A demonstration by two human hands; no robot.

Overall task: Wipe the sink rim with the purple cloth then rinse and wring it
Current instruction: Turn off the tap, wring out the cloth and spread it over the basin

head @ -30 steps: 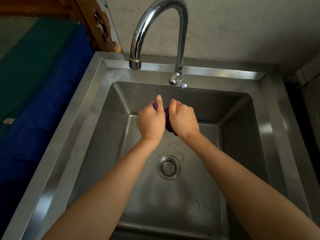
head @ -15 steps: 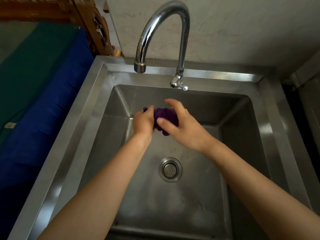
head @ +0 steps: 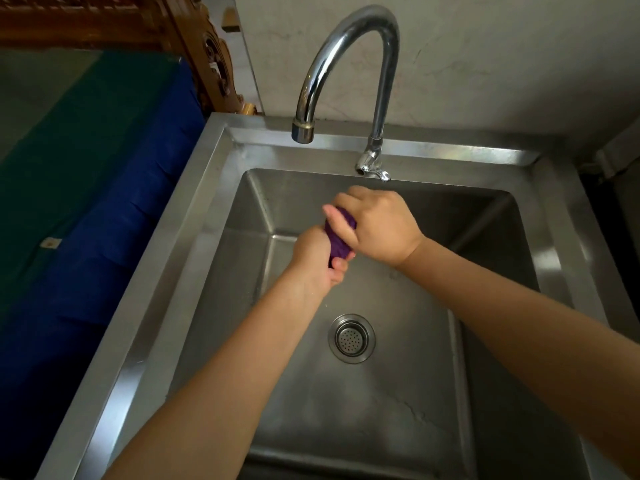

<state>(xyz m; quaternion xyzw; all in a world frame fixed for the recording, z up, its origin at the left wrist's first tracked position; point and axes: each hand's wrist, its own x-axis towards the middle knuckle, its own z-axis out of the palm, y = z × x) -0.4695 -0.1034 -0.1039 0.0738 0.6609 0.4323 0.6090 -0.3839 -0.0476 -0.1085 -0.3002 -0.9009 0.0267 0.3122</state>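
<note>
The purple cloth (head: 339,242) is bunched into a tight twisted roll, held over the steel sink basin. My left hand (head: 317,259) grips its lower end. My right hand (head: 375,225) is wrapped over its upper end, just below the tap's base. Only a short stretch of cloth shows between the two fists. The sink rim (head: 194,216) runs around the basin, shiny and bare. No water runs from the curved chrome faucet (head: 346,39), whose spout ends above the basin's back left.
The round drain strainer (head: 351,338) sits in the basin floor in front of my hands. A blue and green covered surface (head: 86,188) lies left of the sink, with carved wood (head: 207,53) behind it. A plain wall stands behind the faucet.
My hands have turned against each other on the cloth: the right hand has closed over its top and the left has dropped lower, twisting the bundle tighter.
</note>
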